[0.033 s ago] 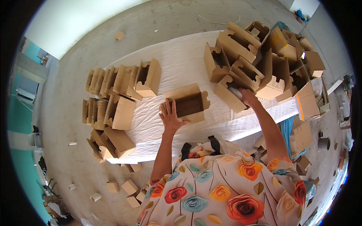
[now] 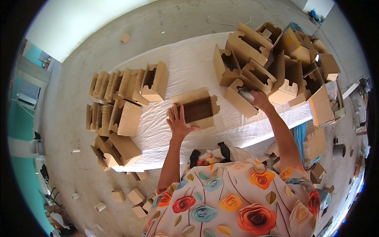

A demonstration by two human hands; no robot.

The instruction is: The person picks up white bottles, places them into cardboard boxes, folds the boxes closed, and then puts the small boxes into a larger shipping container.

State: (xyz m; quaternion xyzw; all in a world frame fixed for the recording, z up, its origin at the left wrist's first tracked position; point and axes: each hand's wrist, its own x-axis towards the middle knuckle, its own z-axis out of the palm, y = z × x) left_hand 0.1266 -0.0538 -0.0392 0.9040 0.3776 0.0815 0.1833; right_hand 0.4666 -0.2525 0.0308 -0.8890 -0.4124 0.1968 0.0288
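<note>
An open cardboard box (image 2: 193, 98) lies in the middle of the white-covered table, its dark inside showing. My left hand (image 2: 180, 123) rests on that box's left end, fingers stretched and spread, thumb along its near side. To the right, my right hand (image 2: 259, 100) reaches to another open cardboard box (image 2: 239, 103). Its fingers are closed round a greyish, shiny thing (image 2: 246, 94) at the mouth of this box. What kind of thing it is cannot be made out, and the fingertips are partly hidden.
Rows of cardboard boxes (image 2: 123, 83) stand at the table's left. A crowded heap of open boxes (image 2: 285, 75) fills the right end. White cloth (image 2: 189, 59) covers the table. Small cartons (image 2: 135, 196) and scraps lie on the concrete floor (image 2: 71, 118).
My right hand has lifted slightly away from me, and a little more of the greyish thing shows. My left hand and the middle box have not moved.
</note>
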